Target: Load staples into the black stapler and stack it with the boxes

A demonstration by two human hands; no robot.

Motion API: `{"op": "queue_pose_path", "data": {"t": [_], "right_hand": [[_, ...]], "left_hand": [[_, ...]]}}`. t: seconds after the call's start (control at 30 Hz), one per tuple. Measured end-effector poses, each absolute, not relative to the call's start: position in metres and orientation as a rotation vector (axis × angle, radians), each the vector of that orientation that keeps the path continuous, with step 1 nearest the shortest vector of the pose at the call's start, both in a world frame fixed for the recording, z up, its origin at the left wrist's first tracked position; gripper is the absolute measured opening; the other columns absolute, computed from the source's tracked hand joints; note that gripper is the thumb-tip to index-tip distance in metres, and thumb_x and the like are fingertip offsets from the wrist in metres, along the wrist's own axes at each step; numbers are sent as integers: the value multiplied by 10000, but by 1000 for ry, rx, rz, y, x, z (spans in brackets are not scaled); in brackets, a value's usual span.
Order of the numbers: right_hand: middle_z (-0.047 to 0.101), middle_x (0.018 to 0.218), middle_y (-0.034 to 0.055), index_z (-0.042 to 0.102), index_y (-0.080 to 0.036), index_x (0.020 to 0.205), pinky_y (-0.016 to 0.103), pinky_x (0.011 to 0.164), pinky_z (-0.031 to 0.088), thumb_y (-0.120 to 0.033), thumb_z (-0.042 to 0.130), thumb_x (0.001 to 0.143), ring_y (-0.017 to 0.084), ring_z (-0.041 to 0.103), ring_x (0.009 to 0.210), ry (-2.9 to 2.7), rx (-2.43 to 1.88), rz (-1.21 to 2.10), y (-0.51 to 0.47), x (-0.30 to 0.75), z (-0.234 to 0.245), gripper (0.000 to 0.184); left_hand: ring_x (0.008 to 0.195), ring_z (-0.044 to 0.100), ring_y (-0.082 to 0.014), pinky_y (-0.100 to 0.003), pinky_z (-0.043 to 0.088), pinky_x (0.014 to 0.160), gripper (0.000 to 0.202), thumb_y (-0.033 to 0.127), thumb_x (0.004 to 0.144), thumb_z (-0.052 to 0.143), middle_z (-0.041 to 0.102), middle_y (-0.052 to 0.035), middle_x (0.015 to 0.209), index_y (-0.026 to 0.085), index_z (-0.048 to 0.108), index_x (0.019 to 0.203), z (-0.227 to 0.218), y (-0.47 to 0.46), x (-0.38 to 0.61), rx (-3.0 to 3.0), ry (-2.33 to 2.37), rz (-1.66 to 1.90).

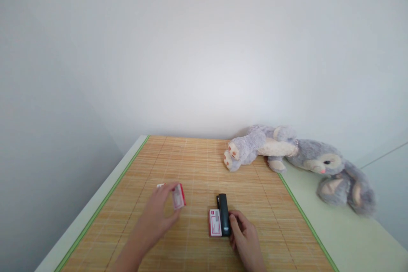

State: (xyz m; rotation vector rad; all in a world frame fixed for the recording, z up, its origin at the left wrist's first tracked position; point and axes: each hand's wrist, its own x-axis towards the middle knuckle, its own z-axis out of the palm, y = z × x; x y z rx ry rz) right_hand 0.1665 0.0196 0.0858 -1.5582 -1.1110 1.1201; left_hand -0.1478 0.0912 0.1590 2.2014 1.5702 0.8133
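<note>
My left hand [159, 208] pinches a small red-and-white box [178, 196] between thumb and fingers, slightly blurred, over the left-middle of the bamboo mat. Behind those fingers, a white edge of another small item [160, 185] peeks out, mostly hidden. My right hand [245, 236] has its fingers curled against the right side of a black stapler [224, 214], which lies lengthwise on the mat. Right beside the stapler, on its left, rests a second red-and-white box [215, 223] with a printed label.
A bamboo mat [188, 159] with green edging covers much of the pale table [344, 221]. At the back right a grey plush rabbit [277, 146] lies on its side, across the mat's edge. A white wall [204, 51] rises behind the table.
</note>
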Motion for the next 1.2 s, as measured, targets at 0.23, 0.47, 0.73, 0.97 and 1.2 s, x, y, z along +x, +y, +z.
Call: {"op": "queue_pose_path", "data": {"t": [0.23, 0.47, 0.73, 0.97, 1.2], "right_hand": [[555, 531, -30, 669, -191, 1134, 259, 412, 381, -650, 496, 966, 165, 511, 429, -1124, -1534, 1120, 20, 167, 87, 519], [610, 576, -7, 694, -194, 1125, 274, 433, 421, -680, 503, 940, 178, 544, 461, -1160, -1519, 1081, 19, 166, 97, 554], [654, 773, 12, 576, -185, 1326, 295, 585, 494, -650, 448, 980, 186, 618, 620, -1255, -1553, 1117, 11, 176, 103, 594], [729, 1016, 37, 292, -218, 1604, 326, 814, 512, -411, 801, 714, 259, 697, 912, -1694, -1809, 1013, 14, 184, 118, 1044], [748, 1222, 57, 283, -296, 1598, 347, 877, 517, -337, 771, 674, 322, 714, 1098, -1834, -1917, 960, 25, 167, 130, 1046]], "left_hand": [[1255, 531, -290, -438, 395, 1129, 686, 218, 665, 686, 642, -31, 1333, 320, 608, 1339, 175, 69, -42, 2151, 1197, 457], [1220, 553, -276, -396, 402, 1101, 623, 206, 695, 659, 656, -44, 1288, 295, 623, 1310, 171, 71, -33, 2119, 1149, 421], [1393, 468, -319, -475, 383, 1174, 874, 375, 705, 799, 519, -79, 1513, 318, 454, 1506, 146, 64, -35, 1966, 1174, 610], [972, 656, -277, -469, 530, 930, 523, 637, 914, 492, 693, -75, 1111, 248, 684, 1206, 127, 111, -150, 1574, 2072, 1120], [820, 729, -273, -371, 551, 767, 524, 657, 802, 599, 782, -58, 900, 216, 759, 1035, 110, 137, -150, 1384, 1909, 981]]}}
